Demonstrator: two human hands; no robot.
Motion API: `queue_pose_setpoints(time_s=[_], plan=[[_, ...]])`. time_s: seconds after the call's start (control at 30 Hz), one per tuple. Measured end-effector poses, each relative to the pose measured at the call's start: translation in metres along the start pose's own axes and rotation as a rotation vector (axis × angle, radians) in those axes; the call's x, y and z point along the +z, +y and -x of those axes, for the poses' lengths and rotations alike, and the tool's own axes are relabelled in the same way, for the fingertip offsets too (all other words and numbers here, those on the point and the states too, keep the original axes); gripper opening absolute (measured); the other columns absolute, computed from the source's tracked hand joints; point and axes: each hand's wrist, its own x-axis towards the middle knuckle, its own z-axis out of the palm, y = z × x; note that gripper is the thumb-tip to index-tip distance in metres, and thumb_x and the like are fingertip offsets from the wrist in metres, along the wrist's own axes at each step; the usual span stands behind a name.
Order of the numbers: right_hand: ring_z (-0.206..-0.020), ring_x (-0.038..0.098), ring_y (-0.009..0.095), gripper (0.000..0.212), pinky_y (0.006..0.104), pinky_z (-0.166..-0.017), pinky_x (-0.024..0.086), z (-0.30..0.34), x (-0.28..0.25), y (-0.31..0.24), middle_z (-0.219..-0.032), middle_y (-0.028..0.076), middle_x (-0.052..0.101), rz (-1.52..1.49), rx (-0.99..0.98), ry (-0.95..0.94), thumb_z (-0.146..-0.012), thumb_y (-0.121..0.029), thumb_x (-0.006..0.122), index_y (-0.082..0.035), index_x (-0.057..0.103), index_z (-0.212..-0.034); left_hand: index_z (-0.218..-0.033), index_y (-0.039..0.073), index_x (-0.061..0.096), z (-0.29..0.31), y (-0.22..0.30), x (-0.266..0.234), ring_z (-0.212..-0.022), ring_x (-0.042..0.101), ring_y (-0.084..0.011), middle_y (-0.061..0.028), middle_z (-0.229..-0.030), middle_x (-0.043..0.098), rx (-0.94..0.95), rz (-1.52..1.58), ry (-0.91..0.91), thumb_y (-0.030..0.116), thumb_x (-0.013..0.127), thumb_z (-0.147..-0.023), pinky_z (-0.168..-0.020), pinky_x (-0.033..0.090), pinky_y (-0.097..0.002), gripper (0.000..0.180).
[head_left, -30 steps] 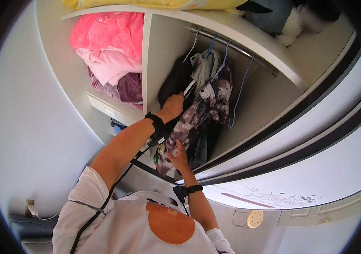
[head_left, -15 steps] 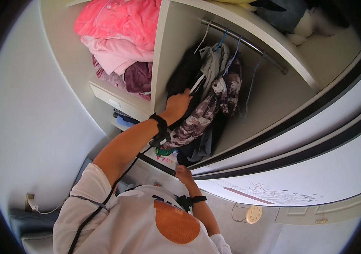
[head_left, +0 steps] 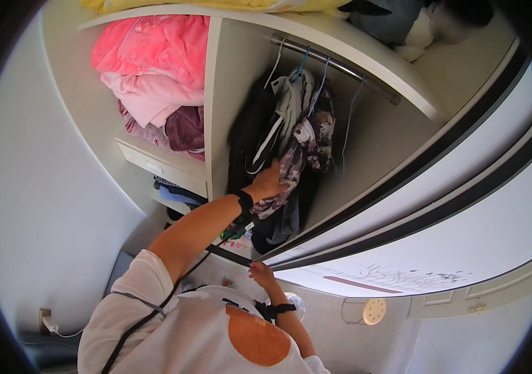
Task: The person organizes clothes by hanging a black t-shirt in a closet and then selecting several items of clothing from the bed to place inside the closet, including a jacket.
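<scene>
Several garments hang from a metal rail (head_left: 353, 78) in an open wardrobe. Among them are a black garment with a white stripe (head_left: 241, 134), a grey one (head_left: 291, 100) and a mottled purple-and-white jacket (head_left: 291, 165). My left hand (head_left: 269, 181) is among them, its thumb lying over the mottled jacket and the other fingers partly hidden in the cloth. Lower down, my right hand (head_left: 261, 274) has curled fingers at the lower end of the white sliding door (head_left: 341, 268). What they hold, if anything, does not show.
An empty blue hanger (head_left: 348, 131) hangs right of the clothes. Left of the divider (head_left: 212, 93) lie folded pink blankets (head_left: 154, 56) above a drawer (head_left: 160, 167). Soft toys (head_left: 378, 28) fill the upper shelf. A round stool (head_left: 374, 311) stands on the floor.
My left hand has slid down from the black striped garment to the mottled jacket. The right hand stays by the door's lower end. The whole view has shifted slightly.
</scene>
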Motion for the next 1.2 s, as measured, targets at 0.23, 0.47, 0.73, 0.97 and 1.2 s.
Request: queue_pose_setpoints(time_s=[0.23,0.47,0.73,0.97,1.2], plan=[[-0.071,0.066,0.018,0.025,0.0289,-0.057,0.050,0.043,0.001,0.005,-0.087,0.010,0.065,-0.065,0.053,0.028,-0.082,-0.011,0.057,-0.004,0.057,-0.106,-0.094,-0.005,0.059,0.014,-0.049,0.035,-0.081,0.060,-0.0403,-0.0256,-0.084,0.061,-0.013,-0.129,0.017,0.013,0.062,-0.072,-0.072,0.048,-0.0439,0.029],[-0.071,0.065,0.018,0.024,0.0288,-0.055,0.049,0.043,-0.005,0.021,-0.086,0.008,0.065,-0.177,0.103,-0.004,-0.081,-0.010,0.059,-0.005,0.056,-0.105,-0.071,-0.002,0.062,0.040,-0.067,-0.003,-0.077,0.060,-0.0388,-0.0233,-0.077,0.061,-0.024,-0.217,0.135,0.011,0.059,-0.075,-0.069,0.049,-0.0458,0.013],[-0.074,0.064,0.017,0.025,0.0278,-0.059,0.048,0.043,-0.023,0.008,-0.090,0.008,0.064,-0.100,0.062,0.017,-0.084,-0.012,0.057,-0.005,0.055,-0.108,-0.095,-0.001,0.056,0.054,-0.055,-0.017,-0.076,0.056,-0.0432,-0.0277,-0.080,0.057,0.096,-0.017,0.261,0.007,0.053,-0.082,-0.066,0.046,-0.0492,0.016],[-0.064,0.065,0.025,0.016,0.0321,-0.059,0.051,0.071,-0.036,-0.116,-0.072,0.010,0.064,0.407,-0.566,0.457,-0.085,-0.009,0.057,-0.003,0.054,-0.100,-0.094,0.005,0.056,0.099,-0.001,-0.044,-0.070,0.058,-0.0386,-0.0209,-0.073,0.058,0.296,-0.170,0.095,0.016,0.055,-0.082,-0.058,0.047,-0.0462,0.017],[-0.116,0.044,0.037,0.050,0.0384,-0.098,0.034,0.089,-0.105,-0.383,-0.124,0.024,0.045,0.320,-1.036,0.942,-0.084,-0.014,0.059,0.005,0.039,-0.125,-0.098,0.002,0.053,0.108,0.054,0.000,-0.058,0.060,-0.0334,-0.0167,-0.067,0.060,0.444,-0.173,0.075,0.016,0.056,-0.077,-0.051,0.048,-0.0401,0.026]])
